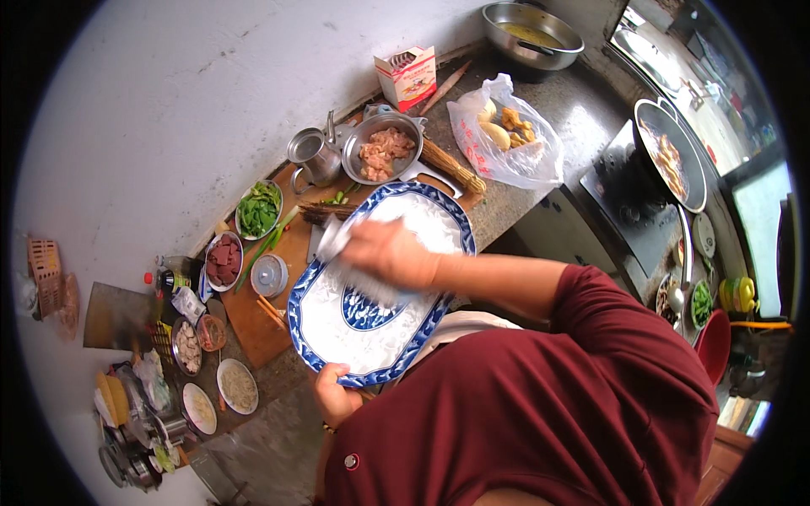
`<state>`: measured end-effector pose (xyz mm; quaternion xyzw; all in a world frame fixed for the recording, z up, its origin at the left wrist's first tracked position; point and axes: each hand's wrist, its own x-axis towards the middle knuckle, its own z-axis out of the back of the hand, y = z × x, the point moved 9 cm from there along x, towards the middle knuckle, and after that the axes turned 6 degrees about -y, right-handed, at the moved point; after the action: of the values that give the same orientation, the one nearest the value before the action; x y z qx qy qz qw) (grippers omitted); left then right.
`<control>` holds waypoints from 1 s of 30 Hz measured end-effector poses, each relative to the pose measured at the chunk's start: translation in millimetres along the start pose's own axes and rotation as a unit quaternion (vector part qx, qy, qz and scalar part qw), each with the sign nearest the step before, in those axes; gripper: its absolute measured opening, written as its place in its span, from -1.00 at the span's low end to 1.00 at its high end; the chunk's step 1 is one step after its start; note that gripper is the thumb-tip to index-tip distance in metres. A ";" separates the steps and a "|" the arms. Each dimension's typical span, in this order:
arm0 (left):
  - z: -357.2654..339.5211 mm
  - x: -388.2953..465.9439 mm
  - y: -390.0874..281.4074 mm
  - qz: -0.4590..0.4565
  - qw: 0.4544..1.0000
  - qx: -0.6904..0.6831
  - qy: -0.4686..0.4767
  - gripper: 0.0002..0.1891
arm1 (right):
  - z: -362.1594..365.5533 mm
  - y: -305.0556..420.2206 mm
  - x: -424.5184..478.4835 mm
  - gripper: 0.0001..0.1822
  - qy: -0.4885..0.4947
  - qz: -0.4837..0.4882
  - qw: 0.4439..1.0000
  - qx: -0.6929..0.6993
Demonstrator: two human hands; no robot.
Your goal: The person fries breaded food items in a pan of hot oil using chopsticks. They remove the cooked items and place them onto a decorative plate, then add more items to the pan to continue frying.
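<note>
A large blue-and-white patterned platter (329, 341) is tilted in front of my body, above the edge of the wooden cutting board (253, 335). My left hand (335, 395) grips its lower rim, thumb over the edge. Over the platter's upper part, my right hand (389, 253) is blurred by motion and holds a white cloth or paper (332, 239) against or just over the surface. The fingers of that hand are partly hidden by blur. A metal pan of raw meat pieces (386, 152) stands just beyond the platter, beside a metal pitcher (314, 158).
Bowls of green leaves (258, 210) and dark red blocks (224, 260) line the wall, with plates of food lower left. A plastic bag of food (506, 136) and a steel pot (535, 38) stand on the counter. At right, a wok (671, 158) sits over the stove.
</note>
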<state>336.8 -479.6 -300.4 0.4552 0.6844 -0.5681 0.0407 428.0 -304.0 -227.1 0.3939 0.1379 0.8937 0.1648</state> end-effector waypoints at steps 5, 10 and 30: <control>-5.9 -7.5 -13.6 -0.040 0.998 0.022 0.032 -0.33 | 15.1 -44.1 -30.8 -0.82 -0.093 -0.209 0.973 -0.039; 13.9 6.4 0.0 0.021 0.999 0.028 0.034 -0.34 | 1.6 103.8 -11.4 -0.74 0.048 0.063 0.959 0.271; 61.1 42.9 -23.8 0.090 0.979 0.081 -0.162 -0.72 | 117.6 -185.0 -3.7 -0.76 -0.111 -0.193 0.950 -0.218</control>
<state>267.7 -503.2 -328.8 0.4191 0.5764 -0.6819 0.1647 552.9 -123.9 -222.5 0.4110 -0.0064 0.8037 0.4303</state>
